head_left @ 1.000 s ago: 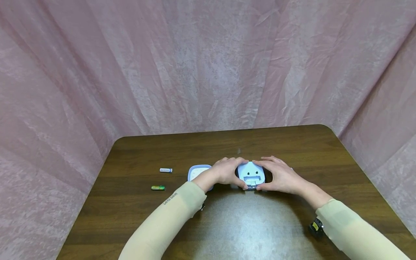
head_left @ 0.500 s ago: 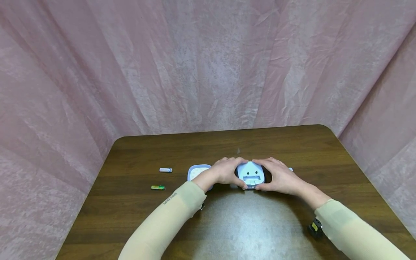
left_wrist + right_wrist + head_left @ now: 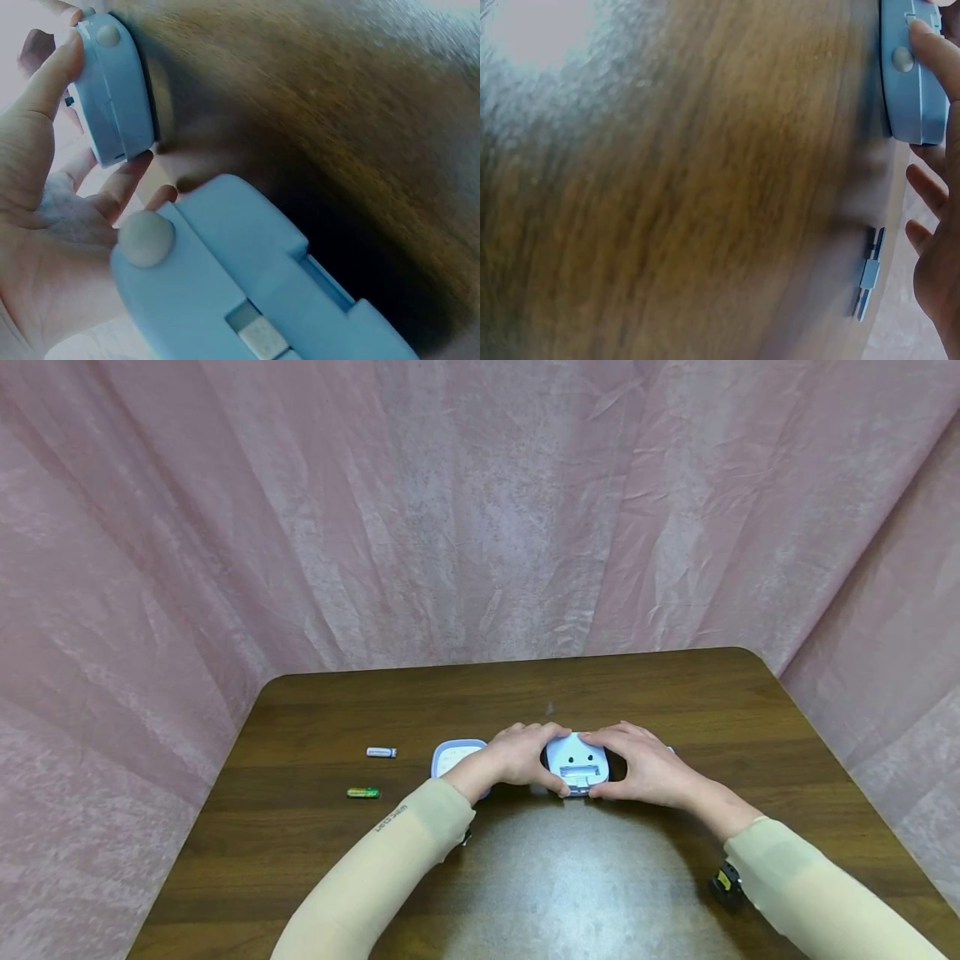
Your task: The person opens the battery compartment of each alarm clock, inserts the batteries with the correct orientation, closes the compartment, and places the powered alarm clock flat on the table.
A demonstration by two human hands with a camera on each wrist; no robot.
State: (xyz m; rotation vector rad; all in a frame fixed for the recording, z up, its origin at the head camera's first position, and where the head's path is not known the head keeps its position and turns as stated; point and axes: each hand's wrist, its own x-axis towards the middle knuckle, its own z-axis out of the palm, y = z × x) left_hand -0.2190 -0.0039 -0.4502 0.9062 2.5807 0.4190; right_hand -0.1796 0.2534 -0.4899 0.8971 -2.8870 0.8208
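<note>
A small light-blue device with rounded corners (image 3: 577, 752) lies between both hands, its back upward. Two dark round knobs and an uncovered battery slot show on that face. The left hand (image 3: 525, 758) grips its left side, thumb at the near edge and index finger at the far edge. Opposite it, the right hand (image 3: 647, 767) holds the right side the same way. In the right wrist view, the right thumb presses near a round foot on the device (image 3: 900, 101). Partly hidden behind the left wrist is a second blue-rimmed device with a pale face (image 3: 456, 753).
To the left on the wooden table (image 3: 420, 702) lie a white-and-blue battery (image 3: 381, 752) and a green battery (image 3: 363, 793). A small light-blue piece like a battery cover (image 3: 869, 274) rests beyond the right hand. Pink curtains (image 3: 480, 527) hang behind the table.
</note>
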